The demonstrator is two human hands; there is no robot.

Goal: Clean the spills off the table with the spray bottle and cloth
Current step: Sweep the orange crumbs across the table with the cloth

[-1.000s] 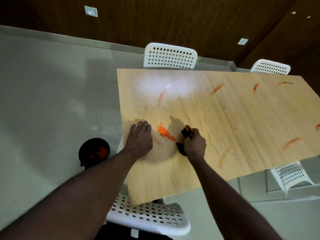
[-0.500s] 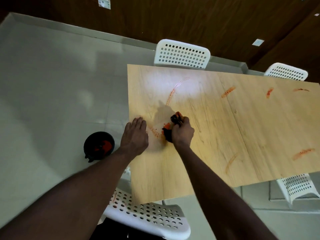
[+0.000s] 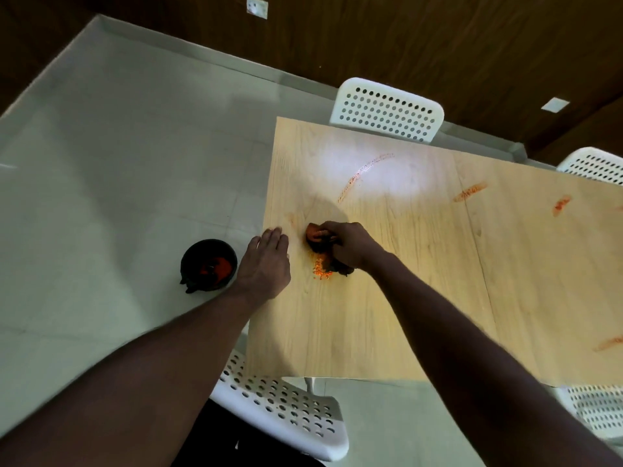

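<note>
My right hand (image 3: 350, 244) grips a dark cloth (image 3: 318, 235) stained orange and presses it on the light wooden table (image 3: 387, 315) near its left edge. A small heap of orange crumbs (image 3: 320, 269) lies just below the cloth. My left hand (image 3: 266, 264) rests flat at the table's left edge, fingers straight, a short way left of the cloth. A faint orange streak (image 3: 364, 171) curves further up the table. More orange smears (image 3: 470, 192) (image 3: 561, 205) mark the right half. No spray bottle is in view.
A black bowl (image 3: 208, 264) with orange bits sits on the pale floor left of the table. White perforated chairs stand at the far side (image 3: 387, 111), far right (image 3: 593, 165), near side (image 3: 286, 409) and lower right (image 3: 596, 409). Dark wood wall behind.
My right hand has pushed the cloth and the orange crumbs leftward across the table toward my left hand. My left hand has slid to the table's left edge. The camera has shifted.
</note>
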